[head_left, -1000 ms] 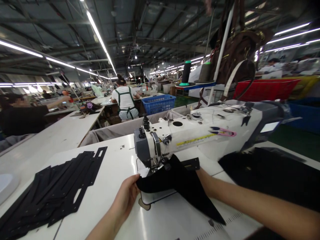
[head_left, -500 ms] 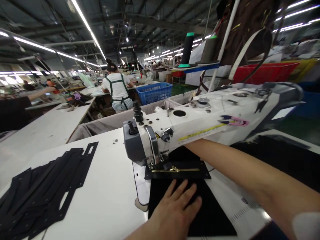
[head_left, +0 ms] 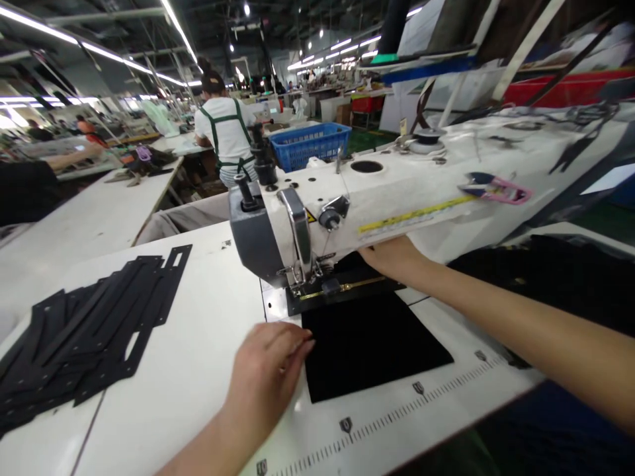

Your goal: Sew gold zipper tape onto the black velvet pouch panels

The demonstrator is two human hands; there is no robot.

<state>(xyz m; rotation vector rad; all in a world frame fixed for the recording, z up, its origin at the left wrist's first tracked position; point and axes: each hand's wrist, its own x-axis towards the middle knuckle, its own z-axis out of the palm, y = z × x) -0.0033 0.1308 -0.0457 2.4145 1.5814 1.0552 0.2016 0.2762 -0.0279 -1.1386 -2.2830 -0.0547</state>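
Note:
A black fabric piece lies flat on the white table, its far edge under the sewing machine foot. A gold zipper on a black strip runs along that edge. My left hand rests on the table with its fingertips together on the fabric's left edge. My right hand reaches under the machine arm behind the needle and touches the far side of the black strip; its fingers are mostly hidden.
A stack of black cut pieces with slots lies at the left of the table. Pink snips sit on the machine top. A ruler scale marks the table's front edge. A person in a green apron works beyond, near a blue basket.
The fabric went from folded to flat under the foot. My left hand slid from the middle of the fabric to its left edge. My right hand reached under the machine arm.

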